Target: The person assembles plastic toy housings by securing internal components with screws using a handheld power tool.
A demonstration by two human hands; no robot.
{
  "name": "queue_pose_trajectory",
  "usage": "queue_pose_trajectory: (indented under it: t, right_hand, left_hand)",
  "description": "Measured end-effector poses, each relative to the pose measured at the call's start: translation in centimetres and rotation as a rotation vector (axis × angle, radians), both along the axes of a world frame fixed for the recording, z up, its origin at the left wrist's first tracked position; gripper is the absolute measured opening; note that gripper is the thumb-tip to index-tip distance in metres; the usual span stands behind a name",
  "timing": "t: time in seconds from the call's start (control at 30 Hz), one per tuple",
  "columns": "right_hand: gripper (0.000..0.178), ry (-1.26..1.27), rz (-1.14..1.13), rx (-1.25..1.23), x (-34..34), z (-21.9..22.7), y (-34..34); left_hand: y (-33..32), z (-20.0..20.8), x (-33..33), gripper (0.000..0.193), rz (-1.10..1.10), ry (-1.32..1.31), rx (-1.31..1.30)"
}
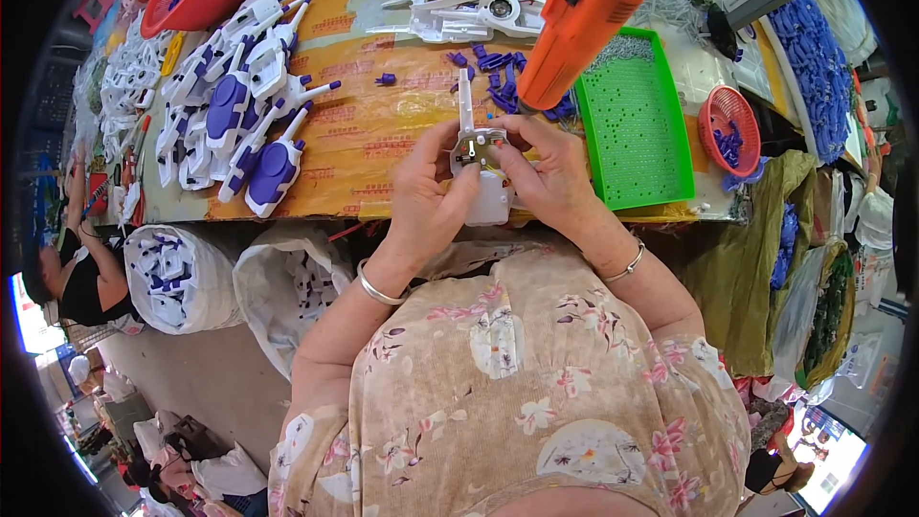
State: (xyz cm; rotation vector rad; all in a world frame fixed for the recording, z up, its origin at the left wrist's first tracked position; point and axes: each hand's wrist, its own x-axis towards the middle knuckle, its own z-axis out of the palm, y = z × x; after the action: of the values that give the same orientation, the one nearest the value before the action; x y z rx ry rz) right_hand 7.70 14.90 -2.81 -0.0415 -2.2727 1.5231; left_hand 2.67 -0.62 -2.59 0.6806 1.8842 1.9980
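Observation:
Between both hands, at the table's front edge, is a white plastic toy-gun half shell, its narrow barrel pointing away from me and small metal parts showing inside. My left hand grips its left side, thumb pressed near the inner parts. On the other side my right hand has its fingers closed on the shell, the thumb at the inner parts too. Just beyond the right hand hangs an orange power screwdriver, its tip pointing down. Purple plastic pieces lie past the shell.
A green tray with small screws stands right of my hands. Assembled white and purple toy guns are piled left; white shells lie at the back. A red basket holds purple parts. White sacks stand below the table, near another person.

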Motion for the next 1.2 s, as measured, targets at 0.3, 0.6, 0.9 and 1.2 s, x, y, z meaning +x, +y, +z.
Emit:
queue_pose_trajectory:
  t: [0.3, 0.6, 0.9, 1.2]
  right_hand:
    - [0.018, 0.031, -0.012, 0.011, 0.1, -0.1, -0.1]
    - [0.02, 0.055, 0.011, 0.082, 0.2, 0.3, 0.0]
    - [0.022, 0.091, 0.021, 0.1, 0.3, -0.2, 0.1]
    - [0.022, 0.084, 0.016, 0.12, 0.6, -0.3, 0.0]
  left_hand:
    - [0.6, -0.3, 0.2, 0.031, 0.065, 0.095, -0.089]
    - [0.4, 0.1, 0.1, 0.021, 0.072, 0.048, -0.089]
    - [0.4, -0.3, 0.0, 0.018, 0.139, 0.492, -0.35]
    - [1.0, -0.2, 0.3, 0.019, 0.245, 0.797, -0.503]
